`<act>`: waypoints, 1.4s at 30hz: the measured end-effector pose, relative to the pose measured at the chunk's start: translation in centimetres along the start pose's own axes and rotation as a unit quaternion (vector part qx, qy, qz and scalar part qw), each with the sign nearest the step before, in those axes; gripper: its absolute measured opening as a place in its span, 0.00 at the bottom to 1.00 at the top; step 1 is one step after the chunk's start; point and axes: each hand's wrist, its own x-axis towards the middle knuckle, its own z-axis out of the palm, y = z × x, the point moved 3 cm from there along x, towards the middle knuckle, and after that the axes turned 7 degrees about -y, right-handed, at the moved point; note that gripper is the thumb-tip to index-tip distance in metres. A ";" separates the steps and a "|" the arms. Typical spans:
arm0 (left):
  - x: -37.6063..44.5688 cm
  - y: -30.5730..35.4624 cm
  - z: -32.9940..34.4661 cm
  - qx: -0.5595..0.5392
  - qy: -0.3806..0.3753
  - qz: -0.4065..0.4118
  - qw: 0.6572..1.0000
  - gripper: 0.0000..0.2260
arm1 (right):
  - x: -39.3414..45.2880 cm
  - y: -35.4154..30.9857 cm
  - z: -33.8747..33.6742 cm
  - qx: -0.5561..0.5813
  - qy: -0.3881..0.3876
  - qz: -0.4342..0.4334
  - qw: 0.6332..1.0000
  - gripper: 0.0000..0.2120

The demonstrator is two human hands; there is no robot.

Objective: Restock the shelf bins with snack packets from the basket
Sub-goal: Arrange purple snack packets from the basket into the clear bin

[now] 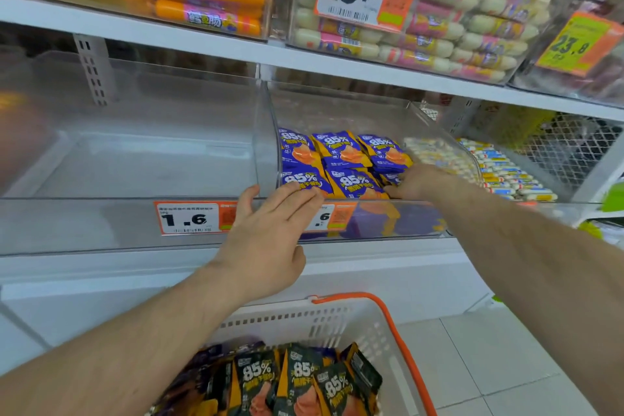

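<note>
head view: both hands reach into the clear plastic bin (pixel 337 111), likely squaring rows so the labels face out. left hand (pixel 270 240) lies flat, fingers straight on a front blue packet (pixel 304 179). right hand (pixel 415 182) touches the front-right packets; its grip cannot be told. glossy dark packets (pixel 297 382) wait in the white slotted basket (pixel 371 331) below. the left bin (pixel 135 145) holds nothing visible.

Left clear bin (pixel 128 152): open from the front above its low front lip, interior free. Middle bin (pixel 337 111): floor covered by blue packets (pixel 341 162), headroom above them. Clear divider wall (pixel 266 145) separates the two. Upper shelf (pixel 202 40) caps both bins.
</note>
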 end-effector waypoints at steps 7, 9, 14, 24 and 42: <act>-0.1 0.0 0.0 0.002 -0.016 0.006 1.000 0.34 | -0.9 0.1 -0.3 0.032 -0.034 0.016 0.999 0.27; -0.2 0.0 0.0 0.007 -0.041 0.013 0.999 0.35 | -1.1 0.2 -0.2 0.055 -0.041 0.029 0.997 0.25; -0.5 -0.1 -0.5 -0.014 -0.039 0.002 0.999 0.33 | -1.8 0.8 -0.1 0.176 0.020 0.037 0.984 0.19; -4.6 1.3 1.6 -0.063 -0.235 0.032 0.969 0.16 | -11.2 -9.0 6.5 0.229 0.492 -0.327 0.774 0.09; -13.3 -2.8 2.9 -0.058 -0.534 -0.034 0.843 0.09 | -17.7 -26.2 31.9 0.108 -0.305 -0.374 0.869 0.22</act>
